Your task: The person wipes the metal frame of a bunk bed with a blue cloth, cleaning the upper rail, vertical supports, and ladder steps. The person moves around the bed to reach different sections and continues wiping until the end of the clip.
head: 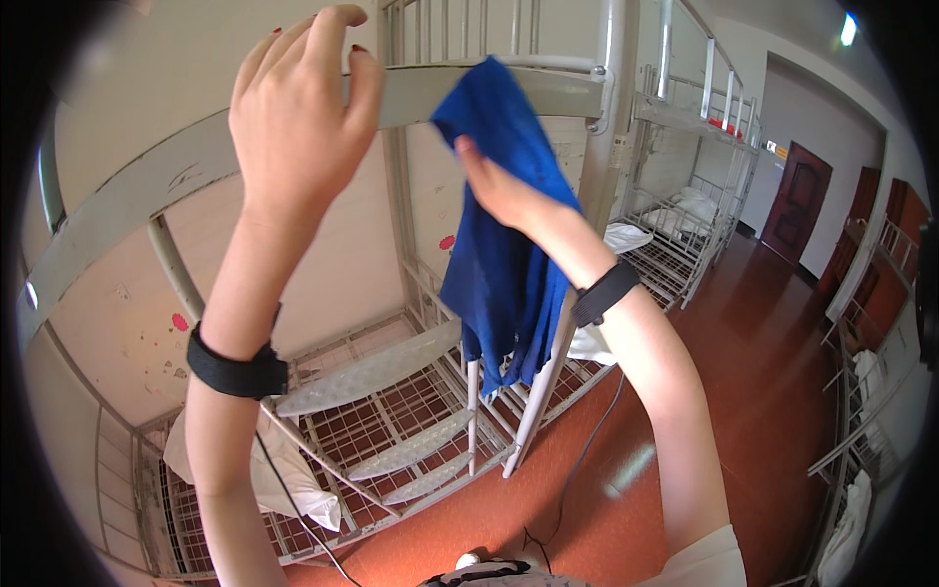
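A blue cloth hangs in folds from my right hand, whose thumb shows at its near side. Its upper corner overlaps the grey metal side rail of an upper bunk; whether the cloth presses on the rail cannot be told. To the left, my left hand is raised in front of the same rail, fingers bent and thumb apart, with nothing seen in it. Black bands circle both wrists.
Below the rail are ladder steps, a wire-mesh lower bunk and a white pillow. Dark cables trail over the red floor. More bunk beds and a dark red door stand farther off.
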### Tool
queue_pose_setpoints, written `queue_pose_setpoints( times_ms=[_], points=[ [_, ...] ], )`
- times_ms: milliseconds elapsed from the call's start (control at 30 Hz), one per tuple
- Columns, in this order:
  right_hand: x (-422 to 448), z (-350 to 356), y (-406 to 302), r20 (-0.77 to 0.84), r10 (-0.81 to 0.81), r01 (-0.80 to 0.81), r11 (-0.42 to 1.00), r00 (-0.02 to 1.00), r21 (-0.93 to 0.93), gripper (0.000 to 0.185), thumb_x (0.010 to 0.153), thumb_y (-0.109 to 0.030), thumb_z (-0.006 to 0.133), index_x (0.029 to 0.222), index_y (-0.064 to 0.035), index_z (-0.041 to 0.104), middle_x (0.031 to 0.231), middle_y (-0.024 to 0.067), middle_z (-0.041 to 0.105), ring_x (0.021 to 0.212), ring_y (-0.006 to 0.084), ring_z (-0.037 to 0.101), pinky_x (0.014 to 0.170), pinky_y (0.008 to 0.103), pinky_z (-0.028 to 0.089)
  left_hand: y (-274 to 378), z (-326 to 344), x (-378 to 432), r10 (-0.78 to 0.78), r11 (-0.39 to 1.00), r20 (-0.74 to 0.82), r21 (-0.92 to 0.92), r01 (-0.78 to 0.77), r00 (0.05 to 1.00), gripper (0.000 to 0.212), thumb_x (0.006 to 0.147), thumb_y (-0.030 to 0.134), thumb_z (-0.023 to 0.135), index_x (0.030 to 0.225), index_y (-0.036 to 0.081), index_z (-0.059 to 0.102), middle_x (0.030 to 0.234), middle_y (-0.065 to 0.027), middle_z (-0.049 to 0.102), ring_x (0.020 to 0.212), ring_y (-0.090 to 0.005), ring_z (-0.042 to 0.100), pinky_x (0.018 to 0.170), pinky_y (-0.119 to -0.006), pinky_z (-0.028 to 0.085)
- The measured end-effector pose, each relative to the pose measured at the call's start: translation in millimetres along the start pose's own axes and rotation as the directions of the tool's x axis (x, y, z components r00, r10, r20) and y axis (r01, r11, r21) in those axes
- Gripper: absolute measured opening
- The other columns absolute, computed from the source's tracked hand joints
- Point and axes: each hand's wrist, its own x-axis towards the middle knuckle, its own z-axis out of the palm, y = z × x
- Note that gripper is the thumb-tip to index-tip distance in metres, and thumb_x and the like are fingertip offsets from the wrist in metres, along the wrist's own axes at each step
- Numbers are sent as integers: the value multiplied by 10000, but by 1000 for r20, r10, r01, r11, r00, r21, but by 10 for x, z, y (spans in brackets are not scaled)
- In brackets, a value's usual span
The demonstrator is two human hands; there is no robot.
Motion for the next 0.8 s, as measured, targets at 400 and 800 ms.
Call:
queue_pose_setpoints(
  times_ms=[400,800],
  points=[
    [42,137,-846,-361,-452,524,842,816,129,484,848,-147,514,1286,-26,346,1309,147,398,1238,243,365,1022,345,289,385,208,-195,76,964,-176,-241,-118,981,213,675,69,495,869,38,578,888,-91,640,789,-264,596,767,-337,434],
    [294,-120,-214,-210,-666,524,711,716,-470,366,802,-160,581,1152,-92,499,1226,119,474,1136,309,434,966,384,348,-100,407,-219,132,952,27,276,-134,991,388,927,342,327,1165,108,525,1199,-67,545,1085,-245,528,933,-335,379]
  ],
)
